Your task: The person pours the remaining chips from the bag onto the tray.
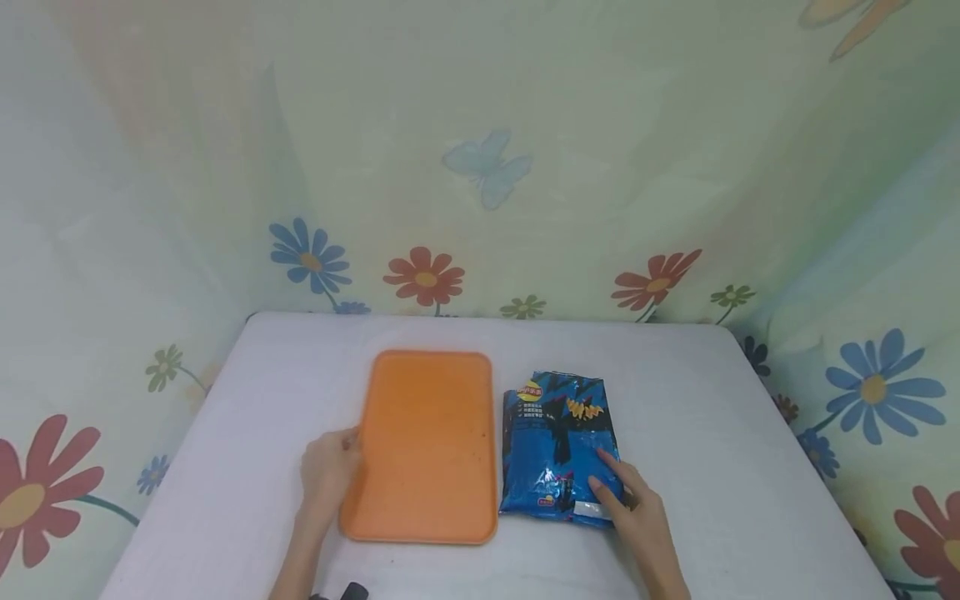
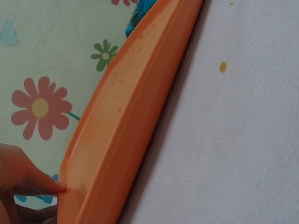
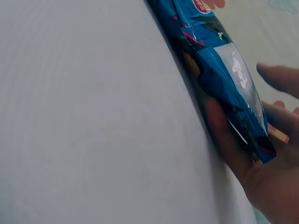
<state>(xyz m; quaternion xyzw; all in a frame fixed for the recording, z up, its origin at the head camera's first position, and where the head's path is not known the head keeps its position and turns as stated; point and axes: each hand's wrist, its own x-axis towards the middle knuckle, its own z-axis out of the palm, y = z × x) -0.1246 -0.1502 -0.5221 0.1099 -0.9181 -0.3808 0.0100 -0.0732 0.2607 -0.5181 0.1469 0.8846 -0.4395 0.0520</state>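
Note:
An orange tray [image 1: 427, 446] lies flat in the middle of the white table [image 1: 712, 417]. My left hand [image 1: 347, 446] holds its left rim; in the left wrist view a fingertip [image 2: 58, 186] presses on the inside of the tray's rim [image 2: 140, 107]. A blue snack bag [image 1: 558, 437] lies right of the tray, almost touching it. My right hand [image 1: 611, 487] grips the bag's near right corner. In the right wrist view the thumb [image 3: 224, 135] sits under the bag [image 3: 219, 60] and the fingers [image 3: 280, 79] reach over its top.
Flowered cloth walls [image 1: 480, 167] close in the table at the back and both sides. A small orange crumb [image 2: 223, 67] lies on the cloth left of the tray. A dark object [image 1: 352, 592] shows at the table's near edge.

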